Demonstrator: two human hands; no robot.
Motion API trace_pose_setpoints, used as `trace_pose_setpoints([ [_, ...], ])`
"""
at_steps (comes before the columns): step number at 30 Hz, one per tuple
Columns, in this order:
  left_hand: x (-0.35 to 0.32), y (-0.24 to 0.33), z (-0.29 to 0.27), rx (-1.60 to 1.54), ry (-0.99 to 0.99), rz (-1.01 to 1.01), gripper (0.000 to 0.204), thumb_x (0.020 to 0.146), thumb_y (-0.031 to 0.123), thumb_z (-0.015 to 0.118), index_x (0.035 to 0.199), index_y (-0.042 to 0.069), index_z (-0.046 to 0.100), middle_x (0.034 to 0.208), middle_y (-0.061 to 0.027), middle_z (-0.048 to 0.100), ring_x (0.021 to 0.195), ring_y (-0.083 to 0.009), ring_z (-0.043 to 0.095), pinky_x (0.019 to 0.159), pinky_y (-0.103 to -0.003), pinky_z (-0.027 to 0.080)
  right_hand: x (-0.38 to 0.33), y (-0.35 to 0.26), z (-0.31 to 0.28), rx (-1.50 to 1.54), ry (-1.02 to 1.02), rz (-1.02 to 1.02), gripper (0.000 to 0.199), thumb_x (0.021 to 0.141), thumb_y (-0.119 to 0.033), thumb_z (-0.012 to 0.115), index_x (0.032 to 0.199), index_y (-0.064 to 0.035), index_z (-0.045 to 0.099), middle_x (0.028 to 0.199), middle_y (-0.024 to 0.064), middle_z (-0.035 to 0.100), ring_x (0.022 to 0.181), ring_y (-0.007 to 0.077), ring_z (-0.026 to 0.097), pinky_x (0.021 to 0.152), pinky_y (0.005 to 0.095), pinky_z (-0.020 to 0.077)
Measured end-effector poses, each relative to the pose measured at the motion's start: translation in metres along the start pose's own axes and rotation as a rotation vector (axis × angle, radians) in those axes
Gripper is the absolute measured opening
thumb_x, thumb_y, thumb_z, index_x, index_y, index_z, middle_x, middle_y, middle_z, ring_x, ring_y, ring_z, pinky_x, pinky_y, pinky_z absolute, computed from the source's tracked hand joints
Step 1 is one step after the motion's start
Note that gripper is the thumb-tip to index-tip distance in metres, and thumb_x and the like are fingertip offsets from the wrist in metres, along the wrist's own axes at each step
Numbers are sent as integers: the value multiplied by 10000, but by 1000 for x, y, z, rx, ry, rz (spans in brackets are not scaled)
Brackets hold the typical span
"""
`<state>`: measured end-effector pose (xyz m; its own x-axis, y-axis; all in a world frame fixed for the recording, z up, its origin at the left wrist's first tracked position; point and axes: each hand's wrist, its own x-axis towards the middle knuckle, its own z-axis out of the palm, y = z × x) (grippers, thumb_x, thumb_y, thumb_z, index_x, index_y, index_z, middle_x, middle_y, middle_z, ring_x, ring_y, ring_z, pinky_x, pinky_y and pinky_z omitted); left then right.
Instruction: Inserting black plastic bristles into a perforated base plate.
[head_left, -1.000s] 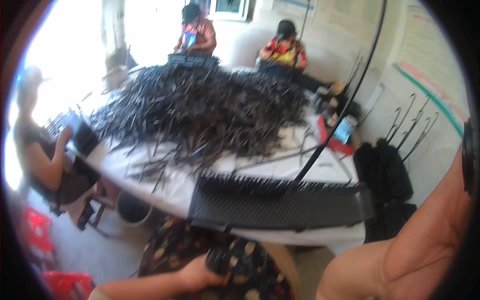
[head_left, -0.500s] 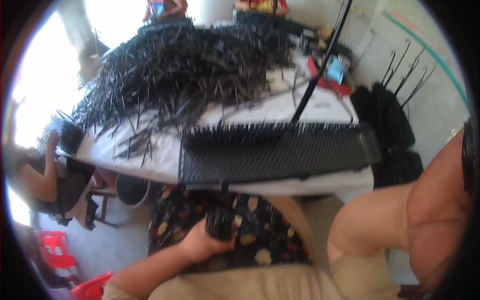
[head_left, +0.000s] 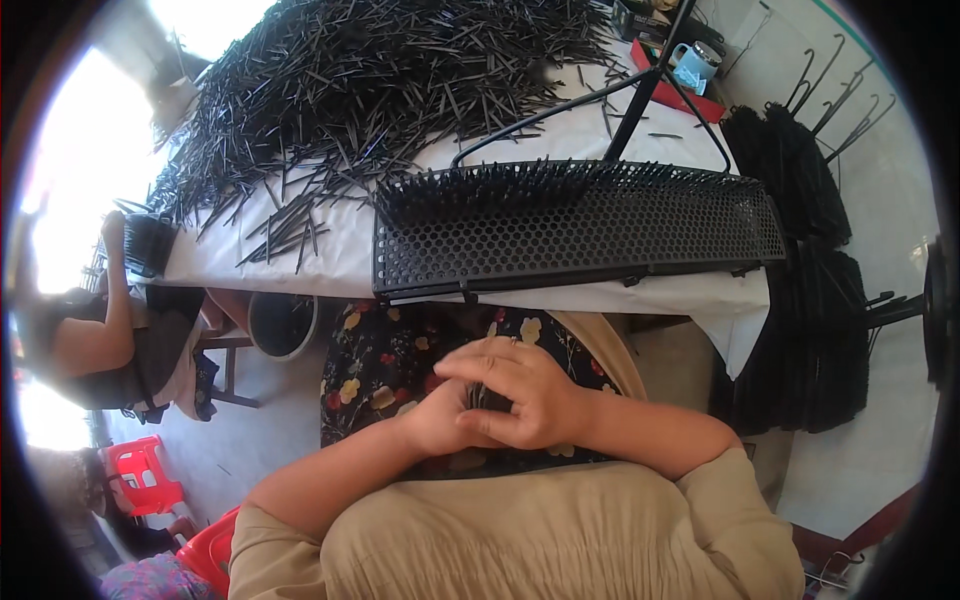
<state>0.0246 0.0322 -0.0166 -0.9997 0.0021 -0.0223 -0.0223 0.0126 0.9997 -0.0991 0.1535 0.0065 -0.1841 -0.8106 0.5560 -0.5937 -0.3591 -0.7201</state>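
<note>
A bundle of thin black strips [head_left: 488,398] is between my two hands above my lap. My left hand [head_left: 438,420] grips the bundle from the left, most of its fingers hidden. From the right, my right hand [head_left: 535,392] is wrapped over it, fingers bent across the top and thumb below. In front of my hands, a black perforated rack [head_left: 560,245] lies along the near table edge. Short black strips [head_left: 480,195] stand upright in its rear rows, thickest at the left. Neither hand touches the rack.
A large heap of loose black strips [head_left: 390,90] covers the far table. A stand's black pole [head_left: 635,115] rises behind the rack. At right are a blue mug [head_left: 697,65] and black bristly bundles [head_left: 790,180] with hooks. A co-worker's arm [head_left: 118,285], a bucket [head_left: 284,325] and red stools [head_left: 145,475] are left.
My right arm has come down from the right, and its hand now closes over the bundle in my left hand. The view has tilted downward, so the table sits higher in it.
</note>
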Motion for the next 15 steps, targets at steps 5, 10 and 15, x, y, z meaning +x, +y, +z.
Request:
trace_pose_setpoints([
  [5, -8, 3, -18, 10, -248, -157, 544, 695, 179, 865, 1151, 29, 609, 1120, -92, 645, 1089, -173, 592, 929, -304, 484, -9, -2, 12, -2, 53, -102, 201, 727, -85, 788, 822, -59, 613, 858, 99, 665, 792, 242, 673, 678, 320, 531],
  [10, -19, 22, 4, 237, -16, -238, 597, 687, 208, 867, 1171, 7, 581, 1094, -106, 647, 1042, -191, 613, 902, -325, 488, -14, -12, 18, 40, 269, 61, 214, 796, -5, 732, 941, -45, 579, 839, 113, 651, 744, 244, 654, 653, 324, 509],
  [15, -38, 41, 37, 93, 172, -276, 528, 718, 173, 822, 1159, 7, 585, 1060, -100, 649, 1042, -158, 594, 915, -319, 472, -14, -37, 13, 42, 330, -85, 248, 793, 1, 730, 1008, -19, 608, 937, 135, 676, 811, 260, 670, 722, 323, 532],
])
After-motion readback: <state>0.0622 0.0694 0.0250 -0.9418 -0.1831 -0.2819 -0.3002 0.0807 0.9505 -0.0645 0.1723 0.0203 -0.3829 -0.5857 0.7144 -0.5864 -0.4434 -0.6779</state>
